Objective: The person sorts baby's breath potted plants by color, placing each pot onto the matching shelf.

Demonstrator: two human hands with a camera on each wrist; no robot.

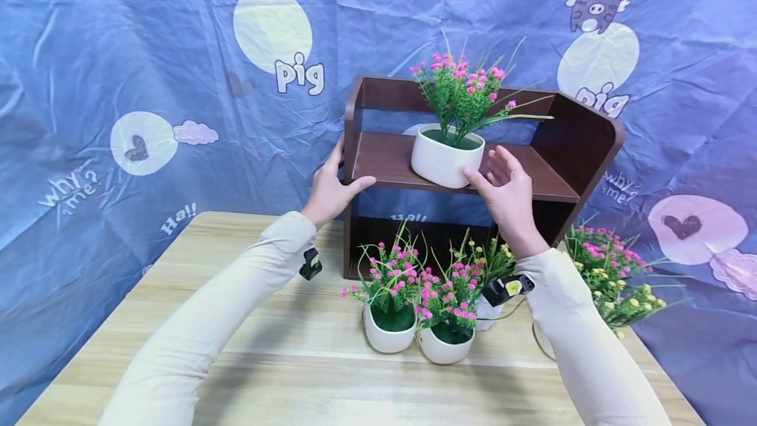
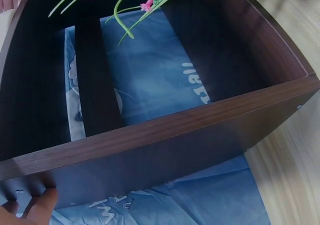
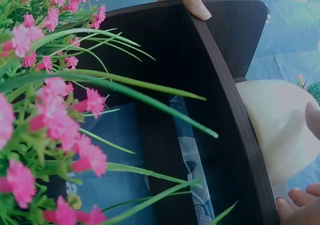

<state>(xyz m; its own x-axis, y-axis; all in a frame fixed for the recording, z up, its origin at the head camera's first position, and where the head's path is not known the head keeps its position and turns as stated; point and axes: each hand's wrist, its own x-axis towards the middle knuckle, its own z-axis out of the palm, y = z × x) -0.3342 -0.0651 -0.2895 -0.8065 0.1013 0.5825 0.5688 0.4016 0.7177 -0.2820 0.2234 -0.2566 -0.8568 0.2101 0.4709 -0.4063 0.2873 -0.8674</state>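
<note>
A dark brown two-tier shelf point(image 1: 384, 156) stands on the table, with a white pot point(image 1: 445, 164) of pink flowers on its upper board, close to the front edge. My left hand point(image 1: 331, 192) grips the shelf's left side panel, thumb on the front edge and fingers along the outer face. In the left wrist view some of those fingers point(image 2: 42, 205) show against the panel. At the pot's right side is my right hand point(image 1: 511, 196), its thumb at the lower wall and its other fingers loosely spread to the right of it.
Two white pots of pink flowers point(image 1: 389, 329) point(image 1: 445, 347) stand before the shelf, with yellow flowers point(image 1: 499, 258) just behind. More pink and yellow flowers point(image 1: 615, 268) stand to the right, partly behind my right sleeve. A blue printed cloth point(image 1: 177, 51) hangs behind the wooden table point(image 1: 284, 360).
</note>
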